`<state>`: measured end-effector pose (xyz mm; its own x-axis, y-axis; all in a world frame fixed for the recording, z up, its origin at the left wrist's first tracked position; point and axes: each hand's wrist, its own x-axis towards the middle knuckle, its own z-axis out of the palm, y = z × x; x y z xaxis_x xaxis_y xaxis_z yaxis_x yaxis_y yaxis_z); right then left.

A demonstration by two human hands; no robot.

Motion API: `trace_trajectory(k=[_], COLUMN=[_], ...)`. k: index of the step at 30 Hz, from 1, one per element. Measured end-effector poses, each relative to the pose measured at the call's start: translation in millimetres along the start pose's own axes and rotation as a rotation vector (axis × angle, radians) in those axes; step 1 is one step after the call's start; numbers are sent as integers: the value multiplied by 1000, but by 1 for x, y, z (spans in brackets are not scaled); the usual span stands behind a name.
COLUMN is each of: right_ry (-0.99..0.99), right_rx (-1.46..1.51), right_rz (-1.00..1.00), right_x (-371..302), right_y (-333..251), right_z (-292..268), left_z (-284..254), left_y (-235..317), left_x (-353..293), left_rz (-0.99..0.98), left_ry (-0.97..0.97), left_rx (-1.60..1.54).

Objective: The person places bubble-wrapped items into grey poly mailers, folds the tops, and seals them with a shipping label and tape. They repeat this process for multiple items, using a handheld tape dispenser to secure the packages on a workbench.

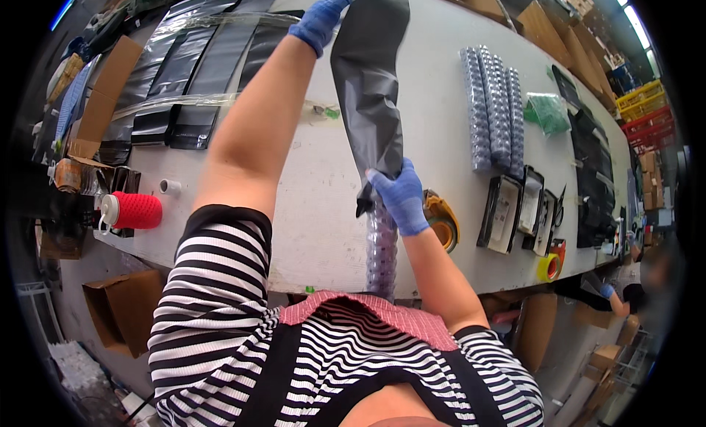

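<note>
A long grey plastic mailing bag stretches away from me across the white table. My left hand, in a blue glove, is closed on the bag's far end at the upper edge of the view. Nearer my body, my right hand, also blue-gloved, grips the bag's near end around a bubble-wrapped roll. That roll's near part sticks out of the bag toward my chest. How far it reaches inside the bag is hidden.
Several bubble-wrapped rolls lie to the right, by green plastic and black-edged boxes. A tape dispenser sits beside my right forearm. Grey bags and a red-covered bottle are left. Another person's gloved hand shows far right.
</note>
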<state>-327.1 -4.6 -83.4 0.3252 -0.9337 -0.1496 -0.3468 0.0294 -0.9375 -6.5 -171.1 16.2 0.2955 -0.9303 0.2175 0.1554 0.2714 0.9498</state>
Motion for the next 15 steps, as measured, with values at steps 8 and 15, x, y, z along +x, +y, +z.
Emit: trace_trajectory(k=[8, 15], right_ry=[-96, -278], right_rx=[114, -433], right_rz=[200, -100], right_x=[47, 41], right_y=[98, 64], right_z=[11, -5], left_z=[-19, 35], left_y=[-96, -111], left_x=[-208, -316], left_rz=[-511, -711], left_ry=[-126, -180], left_rx=[624, 693])
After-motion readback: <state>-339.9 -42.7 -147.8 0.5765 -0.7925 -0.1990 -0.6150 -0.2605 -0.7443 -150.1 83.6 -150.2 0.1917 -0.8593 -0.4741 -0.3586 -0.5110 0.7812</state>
